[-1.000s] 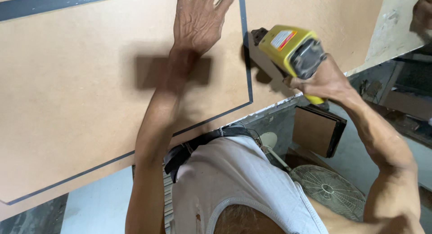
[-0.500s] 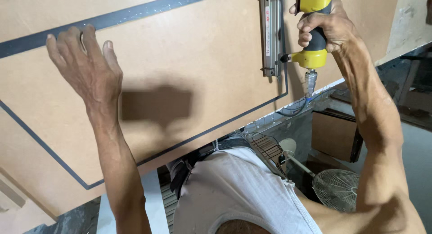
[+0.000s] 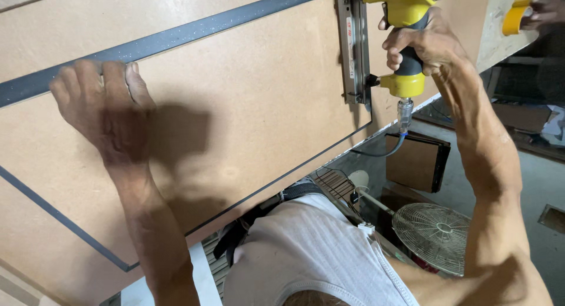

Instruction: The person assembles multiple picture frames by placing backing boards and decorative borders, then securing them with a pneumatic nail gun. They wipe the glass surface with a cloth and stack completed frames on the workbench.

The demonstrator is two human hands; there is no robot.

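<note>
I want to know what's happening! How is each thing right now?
Left hand: flat, pressing the dark strip.
Right hand: gripping the yellow nail gun.
Nail gun: nose against the board, hose attached.
Board: flat, framed by dark strips.
Fan: lying on the floor.

I see one broad tan fibreboard panel (image 3: 247, 111) filling the upper left of the head view; it is the surface that bears everything in hand. A dark grey strip (image 3: 194, 32) runs across its upper part and another thin dark strip (image 3: 282, 182) follows its lower edge, forming a frame fixed flat to the board. My left hand (image 3: 106, 108) rests directly on the panel, fingers over the upper strip. The yellow nail gun (image 3: 388, 41), held in my right hand (image 3: 426, 44), has its metal magazine lying against the panel at the frame's right side. Below the panel lies a grey floor (image 3: 529, 176), with a fan (image 3: 435, 232) lying on it.
</note>
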